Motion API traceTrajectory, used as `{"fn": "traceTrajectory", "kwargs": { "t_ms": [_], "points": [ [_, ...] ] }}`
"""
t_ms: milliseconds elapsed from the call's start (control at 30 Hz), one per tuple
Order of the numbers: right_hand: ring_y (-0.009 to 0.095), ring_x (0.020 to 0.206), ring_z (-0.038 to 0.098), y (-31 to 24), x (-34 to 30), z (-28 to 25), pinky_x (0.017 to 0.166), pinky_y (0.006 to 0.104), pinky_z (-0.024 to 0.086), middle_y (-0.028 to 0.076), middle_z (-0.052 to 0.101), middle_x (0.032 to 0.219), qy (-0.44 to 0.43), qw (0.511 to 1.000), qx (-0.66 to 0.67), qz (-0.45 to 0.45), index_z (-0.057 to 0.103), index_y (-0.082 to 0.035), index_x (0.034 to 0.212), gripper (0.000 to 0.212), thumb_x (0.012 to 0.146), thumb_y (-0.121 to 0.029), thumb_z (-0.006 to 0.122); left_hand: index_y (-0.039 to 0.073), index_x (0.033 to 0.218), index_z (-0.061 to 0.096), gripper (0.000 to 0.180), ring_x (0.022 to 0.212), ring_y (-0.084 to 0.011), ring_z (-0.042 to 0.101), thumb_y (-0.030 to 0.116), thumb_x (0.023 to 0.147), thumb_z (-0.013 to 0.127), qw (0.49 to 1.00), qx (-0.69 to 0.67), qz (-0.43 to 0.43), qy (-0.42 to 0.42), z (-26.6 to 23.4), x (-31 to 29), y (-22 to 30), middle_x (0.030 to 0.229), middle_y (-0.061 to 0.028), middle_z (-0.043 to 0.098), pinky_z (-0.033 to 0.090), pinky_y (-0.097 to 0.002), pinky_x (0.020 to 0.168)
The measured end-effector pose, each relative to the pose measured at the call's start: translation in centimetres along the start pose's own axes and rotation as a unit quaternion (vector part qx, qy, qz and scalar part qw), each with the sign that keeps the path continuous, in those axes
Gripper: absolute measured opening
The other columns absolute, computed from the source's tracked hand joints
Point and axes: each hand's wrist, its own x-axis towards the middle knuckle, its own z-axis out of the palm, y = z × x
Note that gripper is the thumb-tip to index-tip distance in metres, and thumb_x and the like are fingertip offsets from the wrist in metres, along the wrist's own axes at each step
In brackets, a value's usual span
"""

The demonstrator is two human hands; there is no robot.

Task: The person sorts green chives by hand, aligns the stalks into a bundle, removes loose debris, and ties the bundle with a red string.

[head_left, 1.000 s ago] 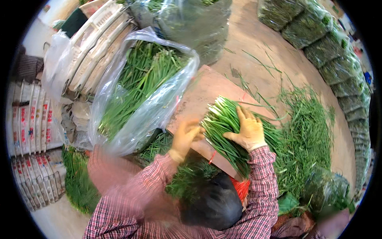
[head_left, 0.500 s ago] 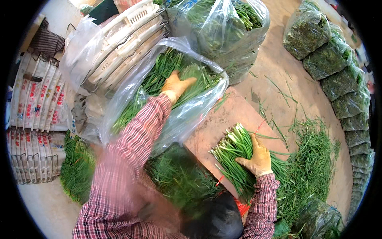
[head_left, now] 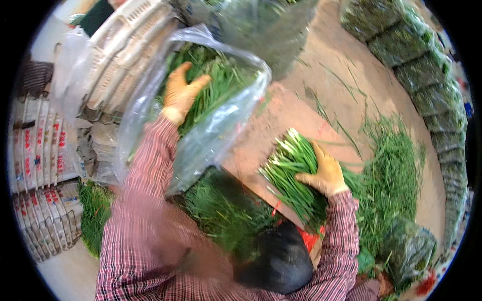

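Note:
My left hand (head_left: 183, 93), in a tan glove, reaches into a clear plastic bag (head_left: 251, 67) lined with green garlic chives (head_left: 221, 70). Its thumb and fingers are spread over the leaves, and nothing shows gripped in them. My right hand (head_left: 325, 171), gloved alike, is wrapped round a bunch of garlic chives (head_left: 293, 170). That bunch lies on a reddish-brown board (head_left: 281, 108), its pale cut ends toward the far left. The undersides of the right fingers are hidden by the stems.
White crates (head_left: 128, 47) stand stacked behind the bag, with more crates (head_left: 42, 145) at the left. Loose leaves (head_left: 391, 170) are heaped on the floor at right. Packed bags of greens (head_left: 422, 75) line the far right. A dark tub (head_left: 216, 200) with trimmings sits near my lap.
My left hand has pulled back leftward within the bag, its fingers now spread wider. The right hand stays on its bunch. The whole view has shifted and tilted.

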Motion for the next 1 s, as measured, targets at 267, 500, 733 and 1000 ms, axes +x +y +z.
{"fn": "traceTrajectory", "kwargs": {
  "t_ms": [267, 500, 733, 1000],
  "points": [
    [0.033, 0.148, 0.036, 1.0, 1.7, -0.9, 0.120, 0.0527, 0.029, 0.019, 0.042, 0.157, 0.044, 0.992, -0.096, -0.074, 0.040, -0.006, 0.153, 0.112, 0.065, -0.061, 0.083, 0.002, 0.117, 0.068, 0.037, 0.096, -0.0180, 0.068, 0.030, 0.093, 0.073, 0.827, -0.195, -0.151, -0.505, 3.1, -24.9, 8.0, 0.105, -0.0100, 0.071, 0.055, -0.0317, 0.088],
    [0.038, 0.142, 0.043, -0.4, 0.4, -0.6, 0.117, 0.0504, 0.033, 0.024, 0.042, 0.155, -0.093, 0.995, 0.040, 0.000, 0.037, -0.002, 0.153, 0.117, 0.065, -0.066, 0.079, -0.001, 0.121, 0.065, 0.036, 0.093, -0.0120, 0.065, 0.022, 0.095, 0.072, 0.809, -0.370, -0.227, -0.396, 9.1, -25.4, 8.0, 0.106, -0.0042, 0.071, 0.054, -0.0283, 0.080],
    [0.036, 0.135, 0.049, -2.0, -2.9, 4.7, 0.113, 0.0496, 0.038, 0.020, 0.049, 0.147, 0.124, 0.990, -0.070, 0.007, 0.031, -0.002, 0.154, 0.119, 0.060, -0.046, 0.089, -0.003, 0.119, 0.065, 0.029, 0.099, -0.0143, 0.065, 0.015, 0.096, 0.067, 0.765, -0.406, -0.233, -0.442, 9.8, -24.0, 8.0, 0.113, -0.0094, 0.071, 0.053, -0.0311, 0.086],
    [0.039, 0.131, 0.053, -1.3, -2.7, 2.5, 0.109, 0.0479, 0.042, 0.024, 0.052, 0.144, 0.076, 0.997, -0.019, 0.008, 0.035, 0.001, 0.151, 0.116, 0.059, -0.040, 0.091, 0.002, 0.133, 0.056, 0.043, 0.100, -0.0154, 0.067, 0.011, 0.094, 0.069, 0.850, -0.248, -0.209, -0.414, 2.4, -25.0, 6.6, 0.109, -0.0098, 0.069, 0.055, -0.0295, 0.089]
  ]
}}
